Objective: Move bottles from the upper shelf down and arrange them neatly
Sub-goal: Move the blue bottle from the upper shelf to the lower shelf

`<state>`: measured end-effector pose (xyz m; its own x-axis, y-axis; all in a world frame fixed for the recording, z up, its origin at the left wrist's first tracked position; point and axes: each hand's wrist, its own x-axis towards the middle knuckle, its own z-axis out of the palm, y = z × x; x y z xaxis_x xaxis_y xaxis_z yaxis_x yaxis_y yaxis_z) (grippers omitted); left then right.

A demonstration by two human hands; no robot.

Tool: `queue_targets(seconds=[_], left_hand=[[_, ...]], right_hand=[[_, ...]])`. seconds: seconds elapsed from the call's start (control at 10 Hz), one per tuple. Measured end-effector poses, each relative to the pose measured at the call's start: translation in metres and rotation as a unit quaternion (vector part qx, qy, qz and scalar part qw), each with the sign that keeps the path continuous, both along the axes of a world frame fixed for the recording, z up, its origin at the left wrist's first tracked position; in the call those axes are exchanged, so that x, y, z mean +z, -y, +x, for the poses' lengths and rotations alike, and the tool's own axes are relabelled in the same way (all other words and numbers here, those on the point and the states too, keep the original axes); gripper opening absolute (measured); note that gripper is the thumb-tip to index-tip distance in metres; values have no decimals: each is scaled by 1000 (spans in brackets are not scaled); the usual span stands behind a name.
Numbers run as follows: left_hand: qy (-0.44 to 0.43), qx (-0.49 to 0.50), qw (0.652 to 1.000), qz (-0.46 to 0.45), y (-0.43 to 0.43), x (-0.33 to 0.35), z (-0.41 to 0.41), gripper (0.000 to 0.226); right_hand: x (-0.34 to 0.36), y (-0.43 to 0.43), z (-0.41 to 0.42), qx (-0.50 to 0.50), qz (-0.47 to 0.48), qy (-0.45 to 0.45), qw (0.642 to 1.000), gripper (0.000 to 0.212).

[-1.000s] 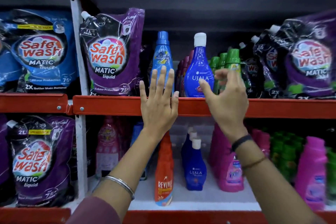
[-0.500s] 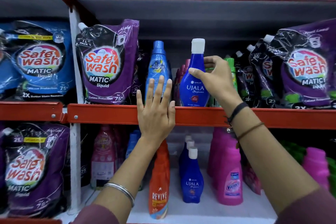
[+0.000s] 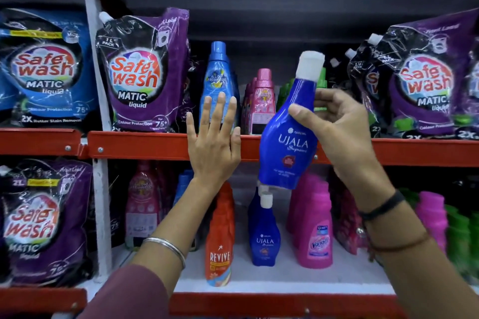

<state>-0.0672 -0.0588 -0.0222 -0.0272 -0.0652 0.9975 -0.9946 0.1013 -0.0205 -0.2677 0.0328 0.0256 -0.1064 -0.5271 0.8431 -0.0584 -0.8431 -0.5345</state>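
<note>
My right hand (image 3: 339, 124) grips a dark blue Ujala bottle (image 3: 287, 142) with a white cap, held tilted in the air in front of the upper shelf's red edge (image 3: 145, 146). My left hand (image 3: 213, 142) lies flat and open against that edge, fingers spread, in front of a light blue bottle (image 3: 217, 77). On the upper shelf stand pink bottles (image 3: 263, 96) and green ones, mostly hidden behind the held bottle. On the lower shelf (image 3: 259, 277) a row of smaller Ujala bottles (image 3: 263, 235) stands directly below the held one.
Safe Wash pouches (image 3: 141, 72) flank the bottles on the upper shelf, left and right (image 3: 425, 85). The lower shelf holds an orange Revive bottle (image 3: 220, 243), pink Vanish bottles (image 3: 315, 230), magenta and green bottles at right, and a purple pouch (image 3: 44, 217) at left.
My right hand closed on the Ujala bottle and lifted it off the upper shelf, out toward me and slightly down. My left hand stayed on the shelf edge.
</note>
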Motion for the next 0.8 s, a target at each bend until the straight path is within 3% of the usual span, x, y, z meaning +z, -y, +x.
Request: queue_targets(seconds=[0.3,0.5,0.8], left_hand=[[1,4,999,-36,0,19,-1,52],[1,2,1000,-5,3,-5,1,52],[1,-8,1000,-24,2,0,0,52]], right_hand=[[-89,26,1,12,72,-69,995,32],[-180,59,11,-38,191,-96,976,35],[-223,99,21,-63,246,-122,959,45]])
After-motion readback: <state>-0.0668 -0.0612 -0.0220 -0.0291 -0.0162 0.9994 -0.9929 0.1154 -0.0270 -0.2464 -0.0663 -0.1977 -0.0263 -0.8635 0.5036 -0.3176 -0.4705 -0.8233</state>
